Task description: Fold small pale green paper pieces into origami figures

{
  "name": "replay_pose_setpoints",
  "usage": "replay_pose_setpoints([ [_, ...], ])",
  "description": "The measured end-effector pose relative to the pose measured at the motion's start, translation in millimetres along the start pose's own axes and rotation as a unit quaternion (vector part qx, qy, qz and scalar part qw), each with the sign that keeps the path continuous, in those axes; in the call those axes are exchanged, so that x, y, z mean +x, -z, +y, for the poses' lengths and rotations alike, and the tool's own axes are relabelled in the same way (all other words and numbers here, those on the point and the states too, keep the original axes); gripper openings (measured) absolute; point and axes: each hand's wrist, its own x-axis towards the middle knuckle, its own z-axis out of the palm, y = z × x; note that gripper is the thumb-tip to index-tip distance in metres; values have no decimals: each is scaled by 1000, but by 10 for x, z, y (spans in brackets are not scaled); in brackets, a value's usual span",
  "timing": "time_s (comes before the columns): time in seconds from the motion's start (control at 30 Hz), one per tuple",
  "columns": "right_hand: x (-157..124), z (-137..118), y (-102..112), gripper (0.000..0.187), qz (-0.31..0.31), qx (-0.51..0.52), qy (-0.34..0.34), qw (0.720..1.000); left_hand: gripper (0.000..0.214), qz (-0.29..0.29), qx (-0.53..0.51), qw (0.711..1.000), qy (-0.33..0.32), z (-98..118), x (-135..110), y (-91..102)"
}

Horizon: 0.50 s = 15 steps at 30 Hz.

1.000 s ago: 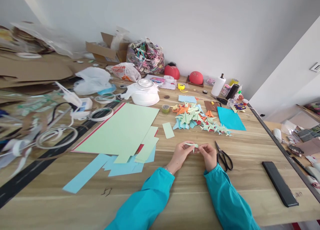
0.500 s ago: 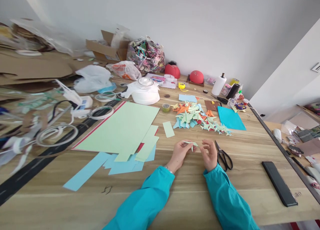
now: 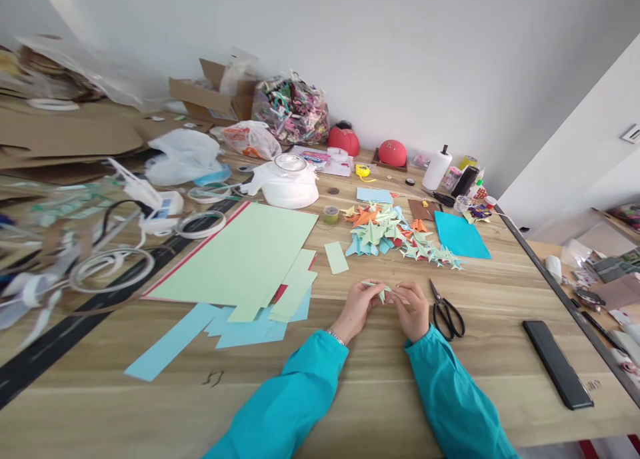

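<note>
A small piece of folded pale green paper [image 3: 383, 296] is between my two hands above the table. The fingers and thumb of my left hand [image 3: 356, 308] are closed on it from the left. My right hand [image 3: 414, 310] pinches its right end, partly hiding it. Beyond my hands lies a heap of folded paper stars [image 3: 373, 233] in green, blue and orange. A flat pale green paper strip [image 3: 337, 258] rests up and to the left of my hands. Black-handled scissors [image 3: 447, 316] lie just right of my right hand, blades pointing away.
Large green paper sheets [image 3: 240, 252] lie on the left, with blue paper strips [image 3: 173, 341] below them. A black phone [image 3: 557, 364] is at the right, and a turquoise cloth-like square [image 3: 462, 235] lies behind. Cables, bags and a cardboard box [image 3: 207, 99] crowd the back left.
My right hand has moved slightly left, its fingers now closer together at the folded paper's right end. The paper's shape looks a little different. My left hand stays nearly in place.
</note>
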Motion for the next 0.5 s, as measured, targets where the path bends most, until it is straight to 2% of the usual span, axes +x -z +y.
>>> replay_pose_setpoints([
  [0.5, -8, 39, -9, 15, -15, 8, -25, 1000, 18, 2, 27, 1000, -9, -34, 20, 23],
])
